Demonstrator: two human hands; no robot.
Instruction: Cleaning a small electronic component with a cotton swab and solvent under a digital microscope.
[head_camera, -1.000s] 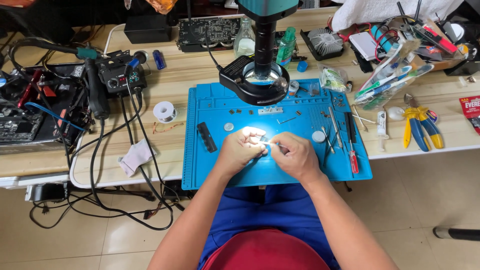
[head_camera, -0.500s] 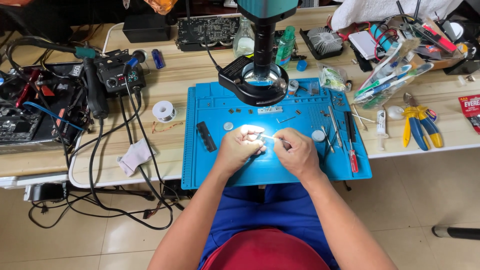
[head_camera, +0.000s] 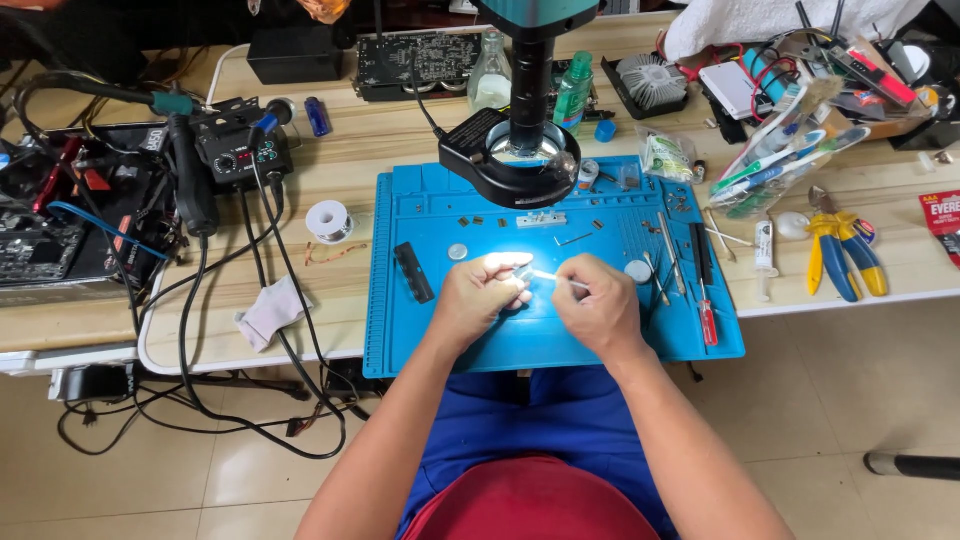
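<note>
the left hand (head_camera: 480, 300) and the right hand (head_camera: 598, 312) meet over the middle of the blue work mat (head_camera: 430, 340), under the bright pool from the ring light (head_camera: 510, 165) of the dark microscope stand. the left hand's fingers are closed on a small pale part (head_camera: 520, 275), too washed out by the glare to tell its kind; the right hand's fingers are pinched shut on a thin pale tool (head_camera: 555, 280) whose tip reaches across to that part. on the mat, a black rectangular bar (head_camera: 414, 272) lies to the left of the hands, a round silver disc (head_camera: 458, 252) sits just above them, and a red-handled screwdriver (head_camera: 706, 318) lies near the mat's right edge beside other slim tools. left of the mat on the pale wooden surface (head_camera: 380, 150) are a spool of solder wire (head_camera: 328, 220), a crumpled white cloth (head_camera: 272, 312) and a black soldering station (head_camera: 240, 152) with trailing cables. behind the mat stand a clear bottle (head_camera: 490, 75) and a green bottle (head_camera: 572, 92), with a small clear bag holding green contents (head_camera: 664, 158) just beside the mat's upper right corner. to the right lie blue-and-yellow pliers (head_camera: 840, 250), a white tube (head_camera: 764, 245), and, at the far right edge of the surface, a flat red package with pale lettering (head_camera: 942, 215), cut off by the frame.
</note>
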